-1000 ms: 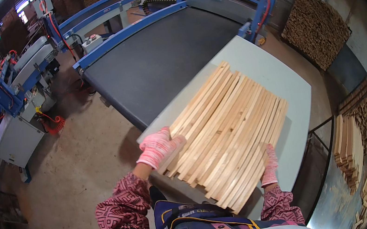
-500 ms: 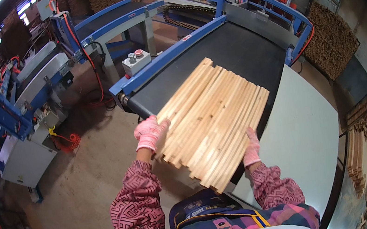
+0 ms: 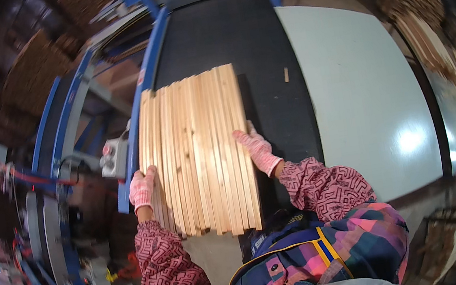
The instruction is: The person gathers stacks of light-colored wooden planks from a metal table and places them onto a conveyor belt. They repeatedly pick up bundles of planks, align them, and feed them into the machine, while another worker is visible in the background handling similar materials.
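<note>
Over the near left part of a black belt (image 3: 279, 112), a broad row of pale wooden strips (image 3: 200, 152) is held between two gloved hands. The strips are laid side by side, pointed from near to far, and their ends are left uneven; at the near side they are extended past the belt, with grey floor (image 3: 212, 258) seen below. Whether the row is lifted clear of the belt or partly rested on it cannot be told for certain from above.

By the left hand (image 3: 143, 189), the left edge is gripped, the hand half curled, with its thumb laid towards the top and its other fingers largely hidden. By the right hand (image 3: 257, 149), the right edge is clasped, the hand part closed, with a digit pressed over the upper face.

Farther right on the belt, a small wood offcut (image 3: 286, 74) is seen, well apart from the row. Along the belt's left side a blue rail (image 3: 149, 72) is set, with a pale control box (image 3: 115, 157) mounted just beside it. To the right, the belt is bordered by a smooth, pale worktop (image 3: 364, 94).
</note>
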`<state>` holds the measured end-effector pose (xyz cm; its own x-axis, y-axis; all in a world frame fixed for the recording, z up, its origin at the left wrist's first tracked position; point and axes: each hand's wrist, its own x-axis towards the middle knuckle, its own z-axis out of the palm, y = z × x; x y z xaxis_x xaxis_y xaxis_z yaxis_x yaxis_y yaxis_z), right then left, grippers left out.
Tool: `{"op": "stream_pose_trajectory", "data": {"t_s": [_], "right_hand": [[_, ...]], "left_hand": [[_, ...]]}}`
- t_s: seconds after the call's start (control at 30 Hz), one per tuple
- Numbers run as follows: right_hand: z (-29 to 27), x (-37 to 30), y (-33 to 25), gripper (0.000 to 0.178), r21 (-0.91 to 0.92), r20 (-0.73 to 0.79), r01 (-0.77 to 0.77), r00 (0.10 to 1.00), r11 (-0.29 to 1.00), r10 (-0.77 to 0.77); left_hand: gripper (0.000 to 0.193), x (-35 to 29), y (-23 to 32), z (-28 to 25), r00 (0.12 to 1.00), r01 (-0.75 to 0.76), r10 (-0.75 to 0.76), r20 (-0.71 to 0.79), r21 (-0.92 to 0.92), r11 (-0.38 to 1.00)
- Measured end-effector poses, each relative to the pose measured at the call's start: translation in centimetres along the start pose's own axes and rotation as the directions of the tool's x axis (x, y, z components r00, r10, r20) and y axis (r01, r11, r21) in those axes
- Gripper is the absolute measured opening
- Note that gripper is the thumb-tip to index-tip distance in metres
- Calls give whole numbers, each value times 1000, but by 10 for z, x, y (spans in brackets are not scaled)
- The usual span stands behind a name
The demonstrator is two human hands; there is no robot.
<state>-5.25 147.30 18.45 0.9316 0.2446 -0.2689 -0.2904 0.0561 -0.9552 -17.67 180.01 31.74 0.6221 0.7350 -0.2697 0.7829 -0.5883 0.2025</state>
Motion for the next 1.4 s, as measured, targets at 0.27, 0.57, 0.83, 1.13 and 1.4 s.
{"op": "stream_pose_trajectory", "data": {"t_s": [0.27,0.57,0.83,1.13,1.4], "right_hand": [[-17,-18,-28,108,-113,-105,118,986,987,-130],[-18,-45,-59,109,-157,-115,-3,993,988,-16],[-44,-48,-86,86,-945,-142,-60,961,321,-238],[-77,-39,-98,96,-952,-123,-59,972,301,-199],[-83,-15,-155,90,-988,-1,27,983,152,-181]], "left_hand": [[82,39,33,11,970,-237,241,-24,-295,926],[77,53,31,32,967,-256,250,-56,-190,948],[58,42,57,42,932,-324,361,38,-362,874],[79,53,68,95,918,-347,396,2,-477,807],[93,5,106,69,938,-347,345,40,61,936]]}}
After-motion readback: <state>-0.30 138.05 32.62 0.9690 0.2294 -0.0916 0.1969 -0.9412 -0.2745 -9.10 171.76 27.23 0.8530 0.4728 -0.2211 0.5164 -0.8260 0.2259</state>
